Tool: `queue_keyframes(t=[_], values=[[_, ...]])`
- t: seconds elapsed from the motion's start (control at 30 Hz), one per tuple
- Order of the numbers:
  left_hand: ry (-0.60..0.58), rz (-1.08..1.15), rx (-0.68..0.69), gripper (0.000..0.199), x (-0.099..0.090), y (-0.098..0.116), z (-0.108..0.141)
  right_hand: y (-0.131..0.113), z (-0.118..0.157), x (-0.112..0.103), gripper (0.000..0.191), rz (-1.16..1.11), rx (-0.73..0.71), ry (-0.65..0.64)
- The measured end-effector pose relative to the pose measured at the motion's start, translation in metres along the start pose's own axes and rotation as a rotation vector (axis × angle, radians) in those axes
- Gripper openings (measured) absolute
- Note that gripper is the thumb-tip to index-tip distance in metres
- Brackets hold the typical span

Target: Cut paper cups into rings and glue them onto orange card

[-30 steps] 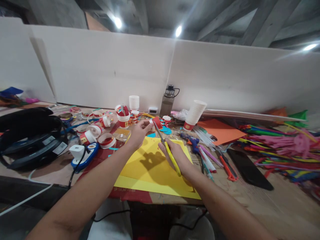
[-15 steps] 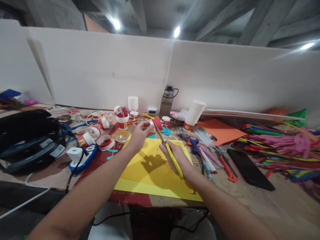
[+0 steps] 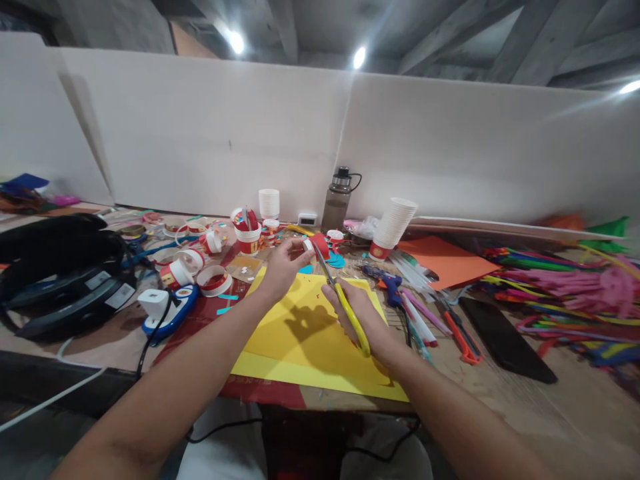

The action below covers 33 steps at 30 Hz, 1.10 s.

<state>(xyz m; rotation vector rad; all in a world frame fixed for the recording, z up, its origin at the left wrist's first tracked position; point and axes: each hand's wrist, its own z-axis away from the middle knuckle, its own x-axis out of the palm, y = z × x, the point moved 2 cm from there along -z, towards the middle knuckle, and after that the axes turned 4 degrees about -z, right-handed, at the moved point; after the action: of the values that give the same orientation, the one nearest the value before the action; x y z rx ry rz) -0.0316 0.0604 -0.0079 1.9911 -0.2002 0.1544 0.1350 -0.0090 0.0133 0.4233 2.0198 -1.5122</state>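
The left hand [image 3: 281, 272] pinches a red-and-white paper piece [image 3: 321, 246]; the right hand [image 3: 367, 315] grips yellow-handled metal scissors [image 3: 351, 317], seemingly mid-snip, needing steadiness.

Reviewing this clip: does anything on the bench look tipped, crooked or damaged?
Yes, mildly. Right of the bottle, the tall cup stack leans, though lens distortion may exaggerate it. On the left, a paper cup is tipped over beside a bottomless cup ring. Red scraps litter the yellow paper. No spill is visible.

single head-worn view, looking forward and down, worktop at arm's reach, pale partition behind
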Motion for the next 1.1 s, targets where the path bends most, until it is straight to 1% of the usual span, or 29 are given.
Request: queue_keyframes(t=[0.13,0.33,0.4,0.57,0.73,0.93,1.1], values=[[0.021,0.03,-0.038,0.039,0.002,0.0,0.001,-0.002,0.0,-0.001,0.029,-0.004,-0.013,0.003],[0.032,0.188,-0.197,0.038,0.008,0.01,0.003,0.001,-0.001,-0.001,0.031,0.048,-0.054,0.004],[0.024,0.206,-0.218,0.037,0.008,0.012,0.003,0.003,-0.001,-0.001,0.03,0.069,-0.055,-0.003],[0.069,0.194,-0.183,0.035,0.007,0.008,0.001,0.002,-0.001,0.0,0.024,0.054,-0.032,-0.027],[0.106,0.2,-0.15,0.035,0.008,0.006,0.001,0.001,-0.002,0.0,0.026,0.052,-0.002,-0.014],[0.107,0.187,-0.149,0.035,0.009,0.007,0.002,0.0,0.001,0.0,0.027,0.062,0.008,-0.018],[0.112,0.154,-0.123,0.037,0.006,0.005,0.001,0.0,0.0,0.0,0.026,0.021,0.02,-0.029]])
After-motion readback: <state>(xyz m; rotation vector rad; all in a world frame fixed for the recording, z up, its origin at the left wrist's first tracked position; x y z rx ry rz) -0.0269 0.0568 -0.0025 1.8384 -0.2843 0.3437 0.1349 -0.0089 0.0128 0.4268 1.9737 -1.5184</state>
